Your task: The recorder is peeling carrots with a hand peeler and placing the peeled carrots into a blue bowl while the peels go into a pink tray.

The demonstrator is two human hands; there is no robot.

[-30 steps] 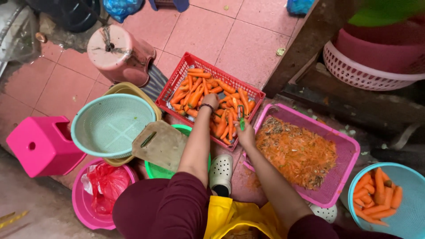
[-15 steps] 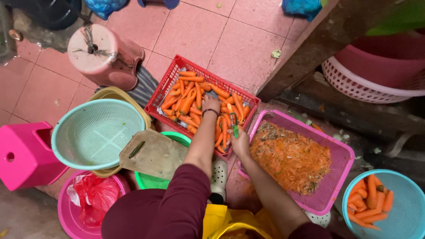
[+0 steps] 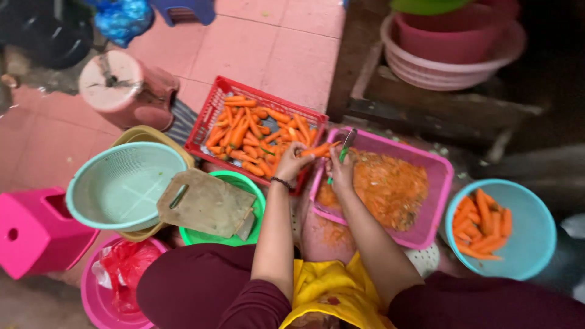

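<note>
One carrot (image 3: 318, 150) sits pinched in my left hand (image 3: 292, 159), held out over the pink tray (image 3: 440, 183) so shavings drop in. My right hand (image 3: 340, 173) is closed around a green peeler (image 3: 345, 146). Red crate (image 3: 214, 109) of carrots lies just beside.

Sitting in the middle of the floor: a crate (image 3: 213, 119) holding a heap of carrots (image 3: 253, 137). Lying just right of it, touching its side: a tray (image 3: 442, 176) filled with peelings (image 3: 390, 189). Standing further right, apart from the tray: a bowl (image 3: 533, 237) with more carrots inside. Hovering over the gap between crate and tray: the left hand (image 3: 292, 161) gripping one carrot (image 3: 320, 150), the right hand (image 3: 341, 173) just beside it, holding a peeler (image 3: 344, 146). Resting left of the crate: a colander (image 3: 125, 186) stacked in a basin (image 3: 143, 134). Lying on a tub (image 3: 244, 183) before the crate: a chopping board (image 3: 204, 204). Standing behind the tray: stacked baskets (image 3: 448, 61).
</note>
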